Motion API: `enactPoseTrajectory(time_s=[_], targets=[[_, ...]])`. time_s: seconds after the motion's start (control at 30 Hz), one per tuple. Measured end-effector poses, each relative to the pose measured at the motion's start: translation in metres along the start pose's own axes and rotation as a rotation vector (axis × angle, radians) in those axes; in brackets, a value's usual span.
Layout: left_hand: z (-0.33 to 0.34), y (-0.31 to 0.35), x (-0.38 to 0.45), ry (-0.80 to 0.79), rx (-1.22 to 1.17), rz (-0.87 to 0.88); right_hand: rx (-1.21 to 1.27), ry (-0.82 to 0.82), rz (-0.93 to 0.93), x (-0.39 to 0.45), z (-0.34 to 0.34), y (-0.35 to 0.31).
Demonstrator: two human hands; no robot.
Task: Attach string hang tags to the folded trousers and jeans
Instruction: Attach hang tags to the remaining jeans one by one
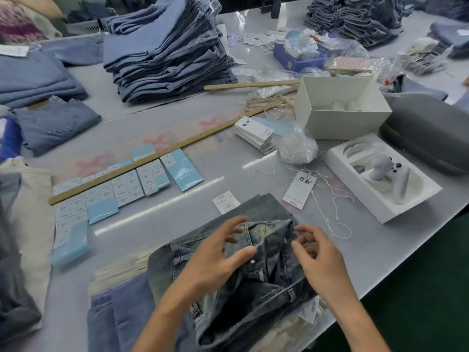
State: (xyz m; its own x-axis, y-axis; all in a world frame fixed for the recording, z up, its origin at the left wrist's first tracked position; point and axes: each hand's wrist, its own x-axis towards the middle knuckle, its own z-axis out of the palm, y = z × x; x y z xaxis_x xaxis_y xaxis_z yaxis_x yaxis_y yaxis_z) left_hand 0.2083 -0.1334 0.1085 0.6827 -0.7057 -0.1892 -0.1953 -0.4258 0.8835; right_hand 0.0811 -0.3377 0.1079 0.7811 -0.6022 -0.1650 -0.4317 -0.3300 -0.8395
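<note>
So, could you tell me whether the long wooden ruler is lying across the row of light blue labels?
Yes, the long wooden ruler lies diagonally on top of the row of light blue labels on the table.

Faded grey-blue jeans (256,275) near centre, pale blue tag sleeves (182,171) left, white hang tag (299,189) with black lettering, blue tray (297,59) far right, white boxes (342,107)

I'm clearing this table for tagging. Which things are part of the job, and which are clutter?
For the job: dark jeans under both hands, hang tag, loose strings, stack of tags.
Lying about: white open box, game controller, wooden ruler, grey case.
</note>
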Motion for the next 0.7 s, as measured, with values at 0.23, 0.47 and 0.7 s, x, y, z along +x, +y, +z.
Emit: enactPoseTrajectory(time_s=[0.23, 0.47, 0.7], targets=[[-0.052, -0.077, -0.078, -0.258, 0.375, -0.496, -0.378, -0.406, -0.117, -0.010, -0.004, -0.003], [-0.022, -0.093, -0.094, -0.178, -0.216, -0.384, -0.536, -0.317, -0.440, 0.009, 0.018, -0.030], [-0.030, -0.053, -0.031, 0.153, -0.952, -0.235, -0.518, -0.273, -0.457, 0.019, 0.006, -0.030]])
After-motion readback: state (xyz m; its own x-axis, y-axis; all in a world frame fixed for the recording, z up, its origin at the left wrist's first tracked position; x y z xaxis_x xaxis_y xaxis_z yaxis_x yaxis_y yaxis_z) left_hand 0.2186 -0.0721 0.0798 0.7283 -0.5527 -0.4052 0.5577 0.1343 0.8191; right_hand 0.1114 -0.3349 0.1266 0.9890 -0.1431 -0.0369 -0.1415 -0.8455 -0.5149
